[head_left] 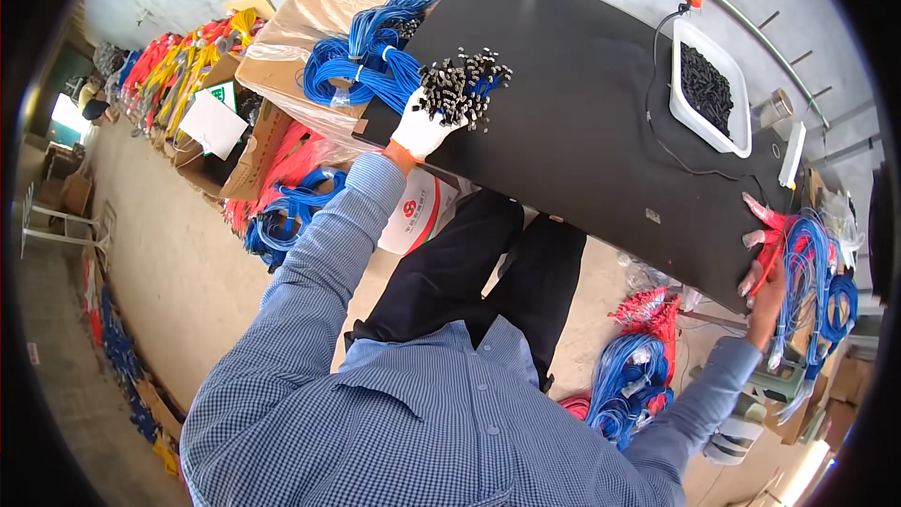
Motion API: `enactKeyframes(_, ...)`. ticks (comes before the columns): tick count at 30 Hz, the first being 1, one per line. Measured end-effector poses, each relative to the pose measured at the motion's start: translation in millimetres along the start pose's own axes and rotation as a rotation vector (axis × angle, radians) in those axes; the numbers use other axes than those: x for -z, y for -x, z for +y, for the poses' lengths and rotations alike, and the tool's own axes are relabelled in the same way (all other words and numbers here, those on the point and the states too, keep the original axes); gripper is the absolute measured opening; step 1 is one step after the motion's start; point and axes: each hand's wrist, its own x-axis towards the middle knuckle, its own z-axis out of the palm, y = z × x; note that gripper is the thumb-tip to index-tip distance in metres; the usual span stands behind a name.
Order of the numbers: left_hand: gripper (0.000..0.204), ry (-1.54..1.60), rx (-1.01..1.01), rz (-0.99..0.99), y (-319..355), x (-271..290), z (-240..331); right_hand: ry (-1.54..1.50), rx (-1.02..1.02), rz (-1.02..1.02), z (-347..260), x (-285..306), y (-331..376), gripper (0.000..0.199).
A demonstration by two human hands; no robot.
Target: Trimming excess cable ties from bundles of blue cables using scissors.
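At upper centre, one blue, black-tipped bundle (464, 90), left hand (424, 131) clenched round it; at right, one tray (696, 126), right hand's (770, 265) grip unclear.

Behind a black table (563, 66), the room is bounded by a pale grey wall (202, 0). At the upper right, a metal rail (786, 64) is crossed by short bars. The floor (155, 225) is coloured tan and is darkened toward the far left, where a white frame (64, 237) is seen. Beyond it, a bright patch (68, 119) is strongly lit.
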Motion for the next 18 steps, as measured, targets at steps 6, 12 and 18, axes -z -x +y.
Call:
enactKeyframes(6,0.031,-0.045,-0.018,0.010,-16,-4,32,-0.519,-0.030,-0.270,-169,-191,96,0.051)
enactKeyframes(12,0.033,-0.901,-0.127,-0.117,-8,3,25,-0.830,0.057,-0.410,-222,-324,88,0.049)
enactKeyframes(18,0.036,0.185,-0.011,0.013,-4,-3,2,-0.829,0.051,-0.364,-218,-372,75,0.042)
